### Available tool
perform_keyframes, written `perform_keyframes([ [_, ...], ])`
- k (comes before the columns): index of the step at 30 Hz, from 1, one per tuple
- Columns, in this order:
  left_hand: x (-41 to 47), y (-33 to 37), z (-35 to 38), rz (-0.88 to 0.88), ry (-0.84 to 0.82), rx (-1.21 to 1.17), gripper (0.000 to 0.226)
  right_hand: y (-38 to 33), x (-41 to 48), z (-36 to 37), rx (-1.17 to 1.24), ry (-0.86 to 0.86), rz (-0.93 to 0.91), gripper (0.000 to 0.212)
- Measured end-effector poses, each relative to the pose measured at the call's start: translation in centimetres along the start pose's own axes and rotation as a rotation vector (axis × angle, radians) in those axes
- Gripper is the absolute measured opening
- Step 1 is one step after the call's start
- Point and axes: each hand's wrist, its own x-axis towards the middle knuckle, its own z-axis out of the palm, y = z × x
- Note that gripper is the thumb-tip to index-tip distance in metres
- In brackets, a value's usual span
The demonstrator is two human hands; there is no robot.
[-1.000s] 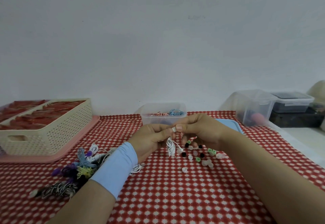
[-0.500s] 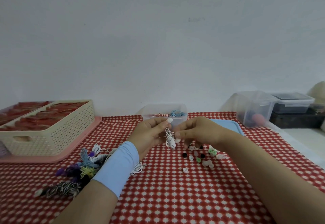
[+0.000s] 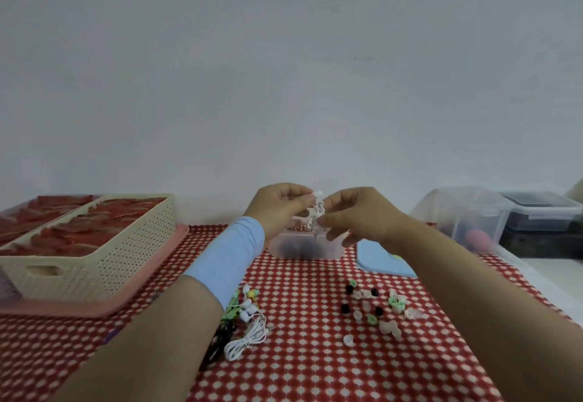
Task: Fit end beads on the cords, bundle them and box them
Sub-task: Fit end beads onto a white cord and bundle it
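Left hand (image 3: pixel 280 209): raised above the worktop (image 3: pixel 309 370), fingers curled, pinching the top of a small white cord bundle (image 3: pixel 316 212).
Right hand (image 3: pixel 356 218): close against the left, fingertips closed on the same bundle from the other side.
White cord bundle: held in the air between both hands, above the small clear box (image 3: pixel 304 245) at the far edge.
Loose beads (image 3: pixel 375 307): scattered mid-worktop, right of centre.
Other cords (image 3: pixel 246 322): heaped just beside the left forearm.
Cream basket (image 3: pixel 94 262): far left corner.
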Motion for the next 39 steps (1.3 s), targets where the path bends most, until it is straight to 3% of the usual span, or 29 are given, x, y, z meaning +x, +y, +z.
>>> perform_keyframes([
  [3,2.3,0.2,-1.1,-0.035,0.036,0.156,0.015,-0.4,3.2,-0.3,-0.067,0.082,0.005,0.016],
  [7,4.3,-1.6,-1.5,-0.049,-0.043,0.413,0.011,0.9,6.5,-0.2,-0.506,0.130,-0.072,0.016],
  [11,4.8,-3.3,-1.1,0.005,-0.192,0.712,0.007,2.4,7.7,0.2,-0.798,0.027,-0.049,0.022],
  [16,4.8,-3.7,-0.4,0.016,-0.290,0.868,0.018,2.6,7.9,0.9,-1.081,-0.122,-0.036,0.020],
  [20,4.2,-3.4,-1.4,0.061,-0.280,0.900,0.015,1.7,7.8,0.7,-1.043,-0.189,-0.049,0.032],
  [26,1.2,-2.3,-4.9,0.101,-0.138,0.832,0.016,-2.0,5.6,2.3,-0.813,-0.026,-0.256,0.022],
  [34,-4.4,-3.1,-10.6,-0.059,-0.152,1.055,0.022,-3.3,2.2,10.5,-0.773,-0.336,-0.288,0.018],
  [39,-6.0,-4.6,-13.8,-0.306,-0.329,1.138,0.023,-2.3,2.1,14.9,-0.771,-0.457,-0.246,0.021],
])
